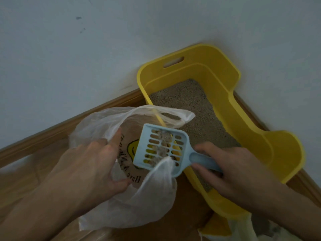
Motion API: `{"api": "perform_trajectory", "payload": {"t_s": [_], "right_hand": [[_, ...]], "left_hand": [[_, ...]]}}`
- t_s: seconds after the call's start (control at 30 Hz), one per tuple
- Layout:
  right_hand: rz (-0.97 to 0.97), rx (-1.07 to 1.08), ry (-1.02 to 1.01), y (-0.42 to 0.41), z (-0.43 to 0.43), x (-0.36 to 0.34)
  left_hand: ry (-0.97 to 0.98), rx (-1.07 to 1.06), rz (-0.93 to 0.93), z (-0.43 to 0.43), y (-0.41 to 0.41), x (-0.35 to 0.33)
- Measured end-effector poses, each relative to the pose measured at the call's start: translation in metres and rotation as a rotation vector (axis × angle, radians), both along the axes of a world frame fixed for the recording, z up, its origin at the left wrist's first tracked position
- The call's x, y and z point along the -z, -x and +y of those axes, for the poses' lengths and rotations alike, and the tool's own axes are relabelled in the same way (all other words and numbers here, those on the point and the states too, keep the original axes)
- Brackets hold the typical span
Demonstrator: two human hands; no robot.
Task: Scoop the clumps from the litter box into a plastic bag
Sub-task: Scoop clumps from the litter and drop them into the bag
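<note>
Left hand: the left hand (97, 164) is to the left of the yellow plastic litter box (283, 152). Its fingers and thumb curl over the rim of the thin translucent white plastic bag (151, 204) and hold the mouth wide.
Right hand: the right hand (231, 171) is above the box's near left wall, fingers wrapped round the handle of the pale blue slotted plastic scoop (161, 150).
Scoop: rigid and light. Its head is over the bag's mouth, just left of the box, and one bag handle is draped on its near edge.
Clumps: the grey lumpy clumps (164, 136) lie in a row on the slots. They look crumbly and likely to break or roll if the scoop is jolted, so tip it slowly.
Bag: flimsy and slack, likely to collapse if released. It is best held at the rim, as it is now.
Litter: loose grey-beige granular litter (194, 108) fills the box floor.
Surroundings: the box stands on a brown wooden floor (191, 211) against a pale wall (69, 58).
</note>
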State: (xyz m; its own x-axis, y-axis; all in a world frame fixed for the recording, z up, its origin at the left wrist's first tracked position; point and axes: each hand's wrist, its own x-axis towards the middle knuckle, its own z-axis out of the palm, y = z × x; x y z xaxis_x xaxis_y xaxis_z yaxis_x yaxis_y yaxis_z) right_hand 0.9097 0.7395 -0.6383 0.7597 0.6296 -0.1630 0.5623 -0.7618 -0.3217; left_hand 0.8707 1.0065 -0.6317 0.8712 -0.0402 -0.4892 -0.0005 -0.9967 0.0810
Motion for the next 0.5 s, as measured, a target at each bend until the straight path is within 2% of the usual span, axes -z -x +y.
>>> {"api": "perform_trajectory", "payload": {"t_s": [0.17,0.3,0.5], "right_hand": [[-0.046,-0.058,0.113,-0.011,0.036,-0.007],[-0.2,-0.198,0.28,-0.016,0.062,-0.007],[-0.219,-0.331,0.374,-0.011,0.091,-0.014]], "left_hand": [[0.0,-0.015,-0.025,0.003,-0.001,0.003],[-0.025,-0.022,0.001,0.001,0.0,0.002],[-0.054,-0.032,-0.007,0.001,0.003,-0.001]]}}
